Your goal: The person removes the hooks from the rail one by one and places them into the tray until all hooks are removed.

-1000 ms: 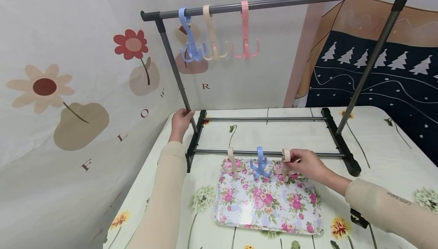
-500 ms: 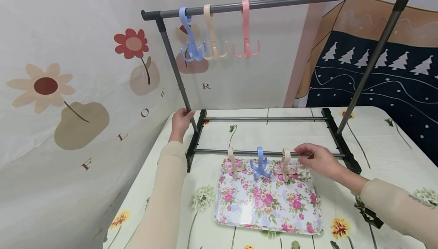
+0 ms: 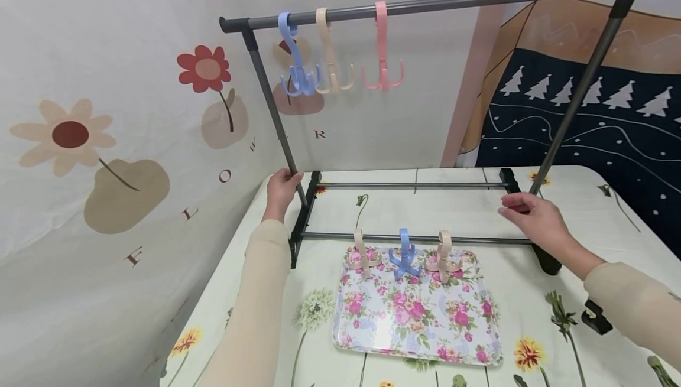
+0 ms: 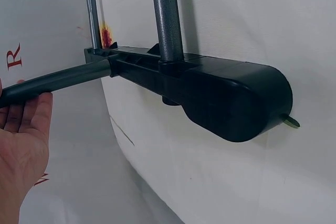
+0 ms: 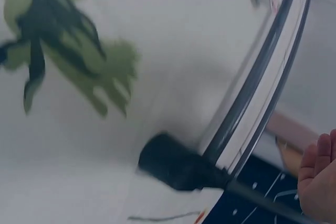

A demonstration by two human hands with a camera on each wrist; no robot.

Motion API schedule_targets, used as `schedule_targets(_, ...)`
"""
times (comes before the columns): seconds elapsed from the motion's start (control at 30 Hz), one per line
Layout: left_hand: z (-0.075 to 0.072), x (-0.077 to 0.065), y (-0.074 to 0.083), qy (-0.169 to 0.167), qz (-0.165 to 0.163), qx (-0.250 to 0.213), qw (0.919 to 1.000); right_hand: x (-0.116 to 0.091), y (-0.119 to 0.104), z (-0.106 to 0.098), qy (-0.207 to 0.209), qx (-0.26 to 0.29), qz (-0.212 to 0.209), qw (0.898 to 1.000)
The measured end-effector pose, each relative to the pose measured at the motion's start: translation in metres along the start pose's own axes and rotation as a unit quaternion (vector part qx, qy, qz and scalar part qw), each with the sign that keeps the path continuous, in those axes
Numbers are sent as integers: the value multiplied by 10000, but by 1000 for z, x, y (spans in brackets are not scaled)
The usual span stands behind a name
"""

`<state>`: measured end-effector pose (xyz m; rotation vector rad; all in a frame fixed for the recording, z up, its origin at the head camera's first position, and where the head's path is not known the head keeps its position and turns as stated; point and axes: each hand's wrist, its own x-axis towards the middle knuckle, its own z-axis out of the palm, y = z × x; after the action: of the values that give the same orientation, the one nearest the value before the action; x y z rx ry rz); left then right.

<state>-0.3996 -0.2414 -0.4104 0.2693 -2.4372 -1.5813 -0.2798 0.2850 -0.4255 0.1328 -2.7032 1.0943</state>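
My left hand point(image 3: 281, 193) grips the lower part of the left upright point(image 3: 272, 103) of a dark grey metal rack; in the left wrist view its fingers point(image 4: 38, 115) lie round the tube, just off the black foot point(image 4: 231, 98). My right hand point(image 3: 545, 224) hovers by the right upright point(image 3: 564, 115), fingers loosely bent and holding nothing. On the front lower bar point(image 3: 330, 236) hang a beige hook point(image 3: 362, 254), a blue hook point(image 3: 405, 254) and another beige hook point(image 3: 444, 257). Blue point(image 3: 299, 77), beige point(image 3: 332, 56) and pink point(image 3: 382, 50) hooks hang from the top bar point(image 3: 479, 0).
A floral tray point(image 3: 409, 328) lies on the flower-patterned tablecloth point(image 3: 255, 328), behind the lower hooks' prongs. Printed curtain point(image 3: 133, 50) stands close on the left. Dark blue fabric with white trees point(image 3: 580, 130) hangs at the right back. A small black object point(image 3: 597, 317) shows beside my right sleeve.
My right hand has let go of the right beige hook on the lower bar and moved right and up toward the right upright. My left hand has stayed on the left upright.
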Motion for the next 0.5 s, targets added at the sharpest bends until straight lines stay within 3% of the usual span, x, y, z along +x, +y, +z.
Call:
schedule_targets(0.2, 0, -1, 0, 0, -3, -31, 10000, 8, 12, -17, 651, 33, 455, 9968)
schedule_targets(0.37, 0, -1, 0, -26, -30, -36, 10000, 15, 23, -28, 1230, 379, 949, 9871)
schedule_targets(0.5, 0, 0, 0, -30, -32, -62, 10000, 26, 29, -34, 1430, 441, 1387, 9790)
